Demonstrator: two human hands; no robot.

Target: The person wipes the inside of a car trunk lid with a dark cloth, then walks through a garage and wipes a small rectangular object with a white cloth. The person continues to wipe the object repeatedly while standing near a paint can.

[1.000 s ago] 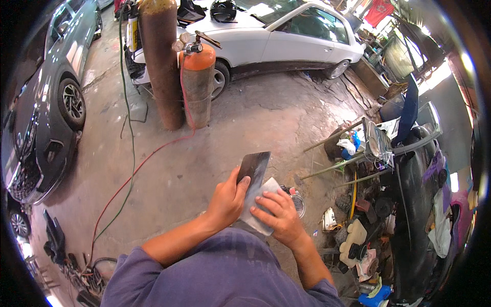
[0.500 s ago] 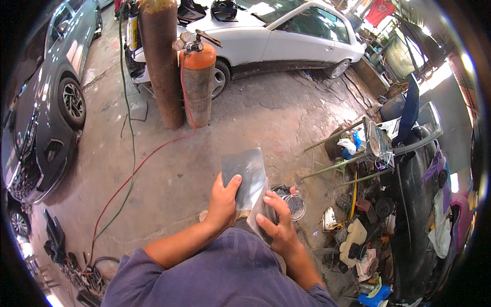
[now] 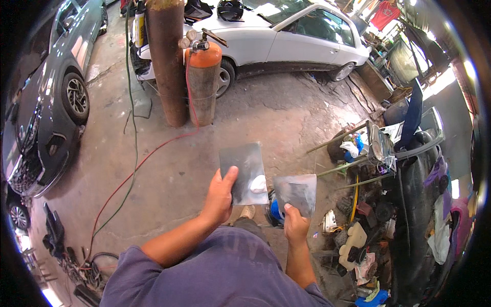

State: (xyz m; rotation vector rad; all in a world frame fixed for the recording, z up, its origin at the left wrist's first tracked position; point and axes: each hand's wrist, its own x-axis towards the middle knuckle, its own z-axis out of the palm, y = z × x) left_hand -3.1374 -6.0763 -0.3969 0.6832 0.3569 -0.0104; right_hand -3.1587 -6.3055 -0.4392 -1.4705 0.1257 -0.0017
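Observation:
My left hand (image 3: 219, 199) is closed on the left side of a thin grey plate (image 3: 238, 169), its thumb lying over the face. Near that plate's lower right corner sits a blob of white paste (image 3: 259, 183). My right hand (image 3: 296, 223) grips a second, smaller flat grey spreader (image 3: 303, 190) by its lower edge, thumb on top. A small gap separates the two pieces. Below and behind the spreader, a blue-and-dark round container (image 3: 275, 209) is mostly hidden.
Two gas cylinders, one tall brown (image 3: 168, 66) and one orange-topped (image 3: 203, 84), stand ahead with red and green hoses (image 3: 134, 166) across the floor. A white car (image 3: 250, 43) is behind them, a dark car (image 3: 46, 112) at left. Clutter and a black bumper (image 3: 411, 215) lie right.
The spreader in my right hand has moved right, away from the left plate, and now shows its flat face. White paste on the left plate is in plain view. The round container became mostly covered.

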